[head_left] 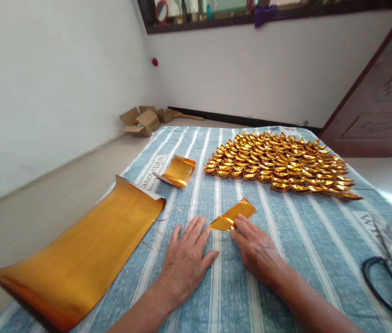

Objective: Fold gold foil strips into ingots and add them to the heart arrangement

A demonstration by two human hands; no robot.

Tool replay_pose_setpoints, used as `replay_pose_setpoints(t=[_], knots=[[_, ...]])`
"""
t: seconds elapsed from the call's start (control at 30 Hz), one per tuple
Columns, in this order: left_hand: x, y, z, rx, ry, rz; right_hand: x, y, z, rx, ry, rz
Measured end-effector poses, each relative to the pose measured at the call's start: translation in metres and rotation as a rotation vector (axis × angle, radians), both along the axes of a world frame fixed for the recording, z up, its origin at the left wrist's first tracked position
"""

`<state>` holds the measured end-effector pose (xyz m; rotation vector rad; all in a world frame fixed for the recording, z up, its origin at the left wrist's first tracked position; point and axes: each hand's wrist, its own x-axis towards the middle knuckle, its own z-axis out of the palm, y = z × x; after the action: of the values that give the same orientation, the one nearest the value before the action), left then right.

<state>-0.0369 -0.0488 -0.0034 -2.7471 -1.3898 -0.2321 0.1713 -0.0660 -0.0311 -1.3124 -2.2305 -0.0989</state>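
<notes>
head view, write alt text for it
The person's right hand touches a folded gold strip on a striped cloth, left hand spread nearby. Rows of folded gold shapes, a big gold sheet and scissors lie around.

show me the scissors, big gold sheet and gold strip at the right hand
Scissors (387,262), head view: black handle near the blades.
Big gold sheet (86,247), head view: middle of its gold face.
Gold strip (243,208), head view: its flat far part.

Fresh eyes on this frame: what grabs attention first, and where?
The mass of shiny folded gold pieces on the far right of the striped cloth. Next, the large gold sheet along its left side. Near the middle, the right hand touches a folded gold strip.
</notes>
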Motion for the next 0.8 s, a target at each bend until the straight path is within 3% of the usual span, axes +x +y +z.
replay_pose_setpoints(t=[0.43, 0.53, 0.63, 0.8], knots=[[0.006, -0.014, -0.002, 0.119, -0.086, 0.125, -0.003, 0.002, -0.008, 0.058, -0.006, -0.028], [0.012, -0.024, 0.003, 0.134, -0.159, 0.076, -0.005, 0.002, -0.009, 0.067, 0.007, -0.036], [0.024, -0.031, 0.007, 0.034, -0.218, -0.001, -0.007, 0.002, -0.01, 0.073, 0.007, -0.049], [0.035, -0.025, 0.003, 0.011, -0.182, 0.004, -0.01, 0.0, -0.009, 0.087, -0.017, -0.051]])
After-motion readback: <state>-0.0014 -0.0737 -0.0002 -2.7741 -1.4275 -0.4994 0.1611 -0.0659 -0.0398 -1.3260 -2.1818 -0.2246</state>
